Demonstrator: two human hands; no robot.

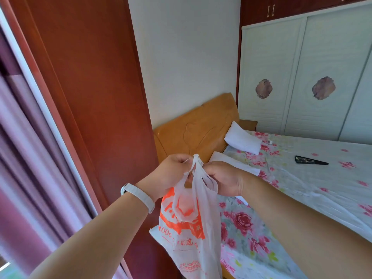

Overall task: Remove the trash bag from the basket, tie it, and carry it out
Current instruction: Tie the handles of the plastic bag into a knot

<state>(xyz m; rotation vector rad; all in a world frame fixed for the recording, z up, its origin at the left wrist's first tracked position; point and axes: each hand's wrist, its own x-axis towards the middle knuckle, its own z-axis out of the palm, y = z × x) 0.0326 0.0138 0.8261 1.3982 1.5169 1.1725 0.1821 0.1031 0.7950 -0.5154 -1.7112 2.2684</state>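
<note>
A white plastic trash bag point(189, 234) with orange print hangs in the air in front of me, beside the bed. My left hand point(171, 174) pinches one handle of the bag at its top. My right hand point(223, 178) grips the other handle, with the loop draped over its fingers. The two handles cross between my hands at about chest height. The bag's bottom runs out of the frame. No basket is in view.
A bed with a floral sheet point(302, 188) fills the right side, with a wooden headboard point(197, 127), a white pillow point(242, 140) and a dark folded fan point(310, 160). A red-brown wardrobe point(90, 97) stands left of the bag. Sliding closet doors point(302, 77) stand behind the bed.
</note>
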